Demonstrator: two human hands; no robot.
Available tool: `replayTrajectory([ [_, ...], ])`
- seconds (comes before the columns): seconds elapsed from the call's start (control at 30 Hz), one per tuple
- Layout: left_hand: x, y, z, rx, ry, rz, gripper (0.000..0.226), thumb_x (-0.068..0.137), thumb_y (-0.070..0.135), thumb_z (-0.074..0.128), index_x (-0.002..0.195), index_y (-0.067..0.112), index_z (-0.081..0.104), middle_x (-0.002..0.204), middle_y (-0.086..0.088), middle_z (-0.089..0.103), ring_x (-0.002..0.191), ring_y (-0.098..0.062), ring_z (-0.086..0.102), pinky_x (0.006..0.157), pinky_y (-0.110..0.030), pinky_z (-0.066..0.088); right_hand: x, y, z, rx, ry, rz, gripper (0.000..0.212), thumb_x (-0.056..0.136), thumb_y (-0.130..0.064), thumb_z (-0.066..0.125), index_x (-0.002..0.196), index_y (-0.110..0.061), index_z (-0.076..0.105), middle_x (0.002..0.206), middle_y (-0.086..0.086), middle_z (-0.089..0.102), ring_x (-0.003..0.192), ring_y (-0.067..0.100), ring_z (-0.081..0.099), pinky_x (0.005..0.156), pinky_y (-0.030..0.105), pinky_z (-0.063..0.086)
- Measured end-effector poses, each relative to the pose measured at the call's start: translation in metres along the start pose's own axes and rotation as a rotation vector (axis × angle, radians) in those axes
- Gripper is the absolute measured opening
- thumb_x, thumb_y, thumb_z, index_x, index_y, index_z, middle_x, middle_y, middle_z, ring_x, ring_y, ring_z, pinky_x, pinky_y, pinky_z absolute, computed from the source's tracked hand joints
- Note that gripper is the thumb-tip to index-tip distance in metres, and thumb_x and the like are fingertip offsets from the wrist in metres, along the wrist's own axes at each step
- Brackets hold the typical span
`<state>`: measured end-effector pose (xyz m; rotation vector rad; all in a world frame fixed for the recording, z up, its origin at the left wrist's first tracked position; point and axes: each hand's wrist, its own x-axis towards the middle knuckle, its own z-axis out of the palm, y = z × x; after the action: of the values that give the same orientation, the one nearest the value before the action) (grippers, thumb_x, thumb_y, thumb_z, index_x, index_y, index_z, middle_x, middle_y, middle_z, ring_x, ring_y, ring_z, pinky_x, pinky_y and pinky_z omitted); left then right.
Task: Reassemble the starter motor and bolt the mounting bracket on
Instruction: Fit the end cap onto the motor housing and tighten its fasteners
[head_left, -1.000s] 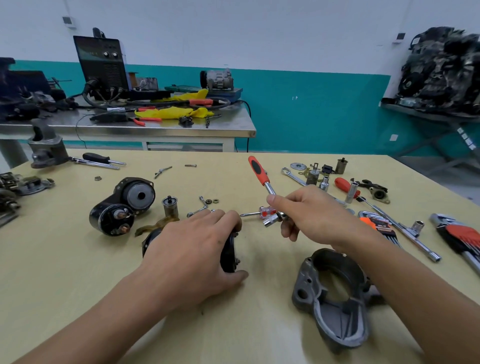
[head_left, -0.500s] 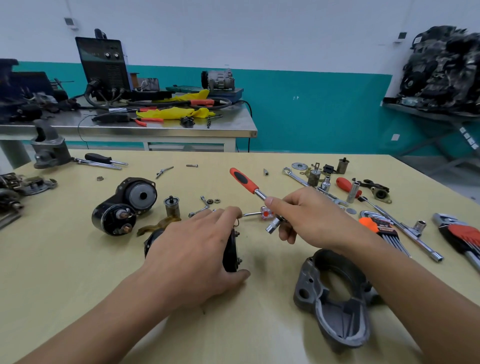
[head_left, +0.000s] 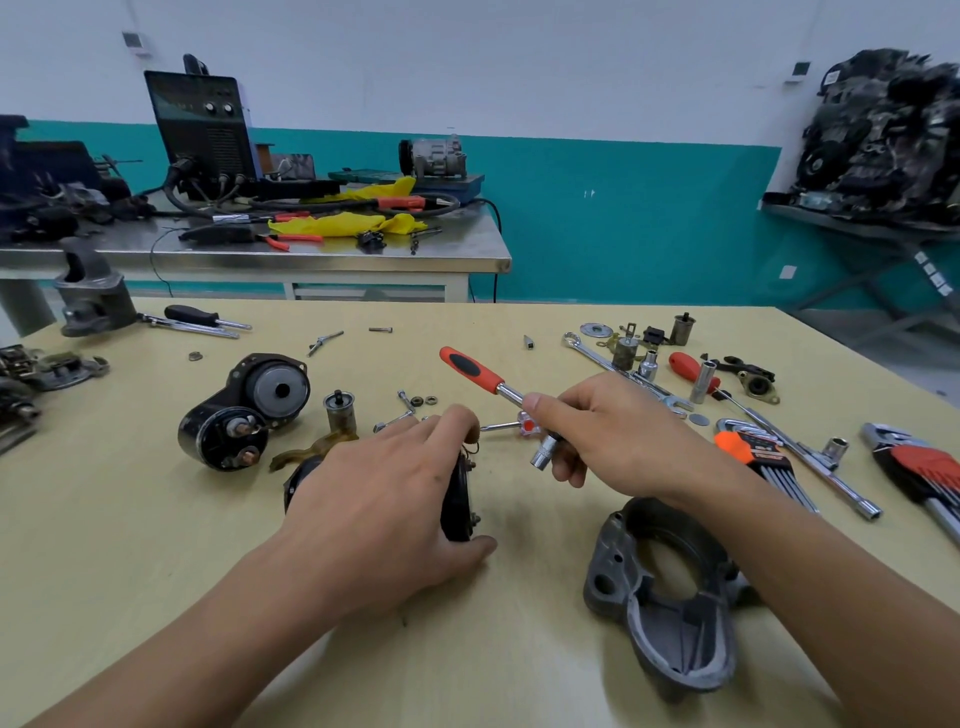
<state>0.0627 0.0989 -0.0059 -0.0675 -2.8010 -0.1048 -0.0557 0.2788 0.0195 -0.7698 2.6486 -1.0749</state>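
My left hand (head_left: 382, 512) grips the black round starter motor body (head_left: 457, 501) lying on the yellow table, covering most of it. My right hand (head_left: 618, 434) holds a ratchet wrench (head_left: 480, 374) with an orange and black handle; its socket (head_left: 544, 454) points down just right of the motor's end. A grey cast housing (head_left: 670, 618) lies at the front right under my right forearm. A black solenoid assembly (head_left: 244, 410) sits to the left. Loose nuts and a bolt (head_left: 418, 401) lie behind my left hand.
Spanner (head_left: 613, 366), sockets (head_left: 704, 382), red screwdriver (head_left: 685, 364), hex key sets (head_left: 763, 462) and an L-wrench (head_left: 826, 467) crowd the right side. A small metal cylinder (head_left: 340, 410) stands near the middle. A steel bench (head_left: 311, 254) with a welder stands behind.
The ratchet handle has swung leftward and down, from near upright to a low slant, and its socket has come lower toward the motor's end. My left hand has stayed on the motor.
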Motion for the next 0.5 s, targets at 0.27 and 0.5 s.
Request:
replayTrajectory([
  [0.27, 0.0015, 0.0003, -0.0026, 0.000, -0.042, 0.006, 0.055, 0.071, 0.081, 0.054, 0.102, 0.043, 0.027, 0.099, 0.017, 0.050, 0.089, -0.007, 0.044, 0.065, -0.027, 0.032, 0.0001, -0.0001, 0.0009, 0.009, -0.010, 0.000, 0.051, 0.101, -0.054, 0.046, 0.080, -0.016, 0.074, 0.062, -0.003, 0.073, 0.051, 0.005, 0.063, 0.062, 0.029, 0.051],
  [0.5, 0.0020, 0.0007, 0.0002, 0.018, -0.032, -0.022, 0.056, 0.071, 0.080, 0.054, 0.106, 0.042, 0.031, 0.100, 0.017, 0.052, 0.086, -0.006, 0.040, 0.059, -0.025, 0.028, -0.0005, -0.0006, 0.0011, 0.008, -0.014, 0.005, 0.051, 0.101, -0.054, 0.046, 0.082, -0.015, 0.074, 0.063, -0.003, 0.073, 0.051, 0.005, 0.064, 0.060, 0.027, 0.049],
])
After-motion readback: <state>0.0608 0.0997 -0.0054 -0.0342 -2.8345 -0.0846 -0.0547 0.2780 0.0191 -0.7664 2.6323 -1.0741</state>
